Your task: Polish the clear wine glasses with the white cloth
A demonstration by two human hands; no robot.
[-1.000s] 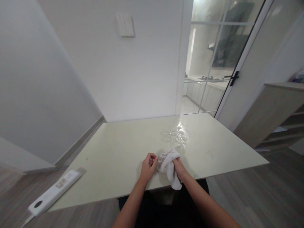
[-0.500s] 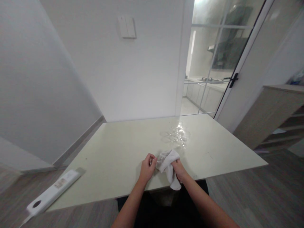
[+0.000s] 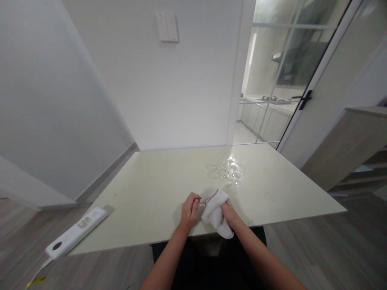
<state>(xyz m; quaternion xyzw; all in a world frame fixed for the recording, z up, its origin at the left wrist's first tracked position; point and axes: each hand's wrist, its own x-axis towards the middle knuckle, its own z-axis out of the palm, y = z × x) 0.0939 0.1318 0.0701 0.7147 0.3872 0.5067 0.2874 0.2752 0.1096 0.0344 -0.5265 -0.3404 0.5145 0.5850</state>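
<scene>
My left hand (image 3: 190, 208) is closed around the foot end of a clear stemmed glass (image 3: 202, 204), whose thin stem shows between my two hands. A white cloth (image 3: 215, 211) covers the rest of the glass, so its bowl is hidden. My right hand (image 3: 229, 211) is closed on the cloth from the right, and one end of the cloth hangs down by the table's front edge. Beyond the hands, several clear, shiny glass-like pieces (image 3: 231, 169) form a cluster on the pale table (image 3: 160, 177); their exact shapes are hard to make out.
A white power strip (image 3: 77, 231) lies over the table's front left corner, its cord trailing downward. Behind the table stand a white wall with a switch plate (image 3: 167, 27) and a glass-paned door (image 3: 266, 80). A wooden shelf unit (image 3: 344, 137) is at the right.
The cloth now covers the glass's bowl, which showed in part before. My left hand has turned slightly at the foot end. The whole view has shifted a little.
</scene>
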